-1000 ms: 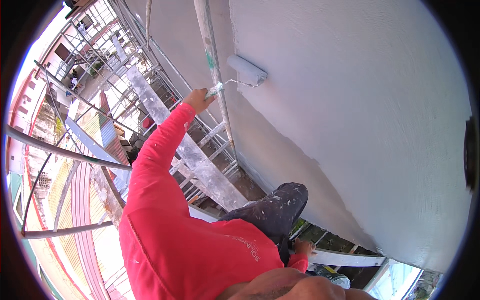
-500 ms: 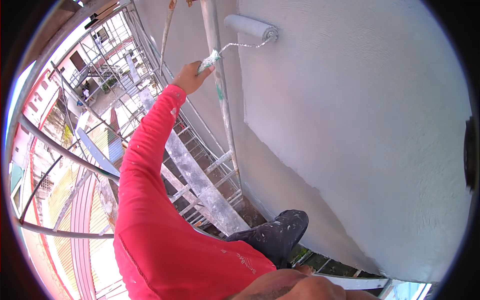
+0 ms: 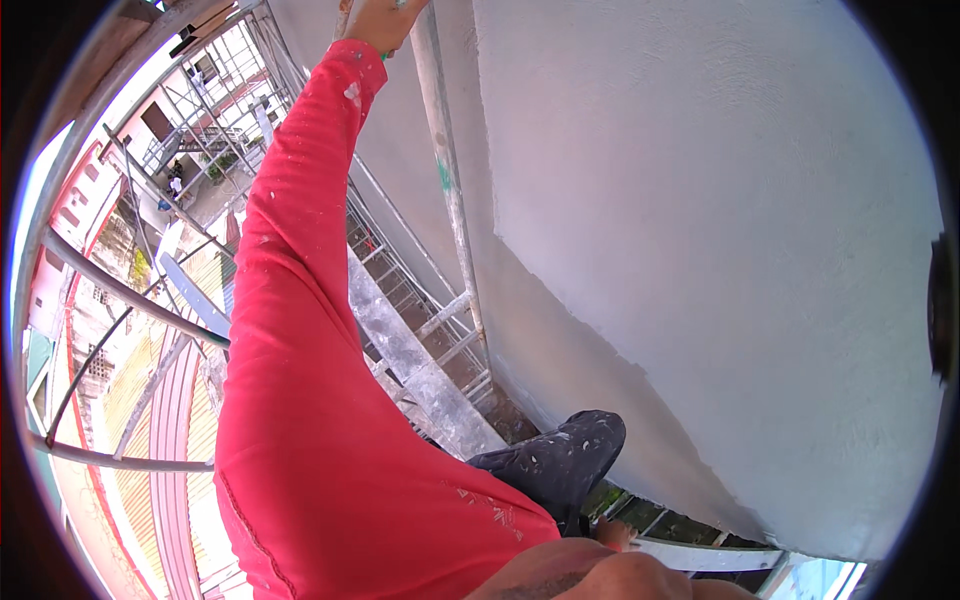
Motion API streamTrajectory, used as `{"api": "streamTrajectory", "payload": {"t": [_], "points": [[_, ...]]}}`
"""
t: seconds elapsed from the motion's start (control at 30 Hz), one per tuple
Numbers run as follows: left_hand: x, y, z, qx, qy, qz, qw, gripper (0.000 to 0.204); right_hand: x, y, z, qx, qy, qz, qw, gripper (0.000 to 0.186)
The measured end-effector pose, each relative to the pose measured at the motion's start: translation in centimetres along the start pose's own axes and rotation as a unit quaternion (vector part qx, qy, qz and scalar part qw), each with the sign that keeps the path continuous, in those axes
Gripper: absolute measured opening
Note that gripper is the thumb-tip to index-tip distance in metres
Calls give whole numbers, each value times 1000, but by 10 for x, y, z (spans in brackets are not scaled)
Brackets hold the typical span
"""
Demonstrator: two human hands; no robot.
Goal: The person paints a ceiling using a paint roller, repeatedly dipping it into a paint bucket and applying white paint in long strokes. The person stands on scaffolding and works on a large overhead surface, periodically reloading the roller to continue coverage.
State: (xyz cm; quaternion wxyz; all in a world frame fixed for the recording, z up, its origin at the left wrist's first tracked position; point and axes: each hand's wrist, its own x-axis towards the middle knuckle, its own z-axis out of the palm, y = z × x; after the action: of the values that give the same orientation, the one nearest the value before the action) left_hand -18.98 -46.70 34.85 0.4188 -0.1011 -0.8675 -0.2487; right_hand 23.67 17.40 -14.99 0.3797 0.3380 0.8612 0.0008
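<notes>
My left hand [image 3: 385, 25], in a red long sleeve [image 3: 300, 200] spotted with paint, reaches up to the top edge of the view. Its fingers are partly cut off there. A bit of green handle shows beneath it, from the paint roller it grips. The roller's frame and cover are outside the picture. Beside the hand runs an upright scaffold pole [image 3: 440, 130] with green paint smears. To the right spreads a smooth grey wall [image 3: 700, 200], its wet-looking coat ending in a ragged edge over a browner band. My right hand is not in view.
Below the arm lies a paint-stained scaffold plank [image 3: 420, 370] beside ladder-like rungs [image 3: 445, 315]. My bent knee [image 3: 570, 450] in dark trousers is near the wall. Curved rails [image 3: 130, 295] and corrugated roofs [image 3: 170, 480] lie left. A small skin-coloured part [image 3: 612, 533] shows below the knee.
My left hand has moved upward, carrying the paint roller out of the top of the view. The arm is now stretched further up.
</notes>
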Motion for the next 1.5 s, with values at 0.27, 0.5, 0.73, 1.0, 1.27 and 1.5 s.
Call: {"api": "streamTrajectory", "payload": {"t": [0.27,0.5,0.73,1.0,1.27,1.5], "points": [[-103,-38,69,60,-103,-192,974,71,26,9,17,-33,-61,-28,997,60],[-217,-92,98,106,-183,-164,964,28,-25,-9,-16,-51,-16,-11,999,61],[-276,-102,141,158,-300,-217,915,27,23,22,25,-81,-66,-144,984,51],[-351,-156,153,221,-390,-234,863,32,10,-1,7,-53,26,-34,998,68],[-368,-150,207,202,-492,-262,806,35,62,35,52,-51,-1,-38,998,73],[-395,-168,254,231,-515,-298,770,34,24,4,18,-39,-9,25,999,70]]}}
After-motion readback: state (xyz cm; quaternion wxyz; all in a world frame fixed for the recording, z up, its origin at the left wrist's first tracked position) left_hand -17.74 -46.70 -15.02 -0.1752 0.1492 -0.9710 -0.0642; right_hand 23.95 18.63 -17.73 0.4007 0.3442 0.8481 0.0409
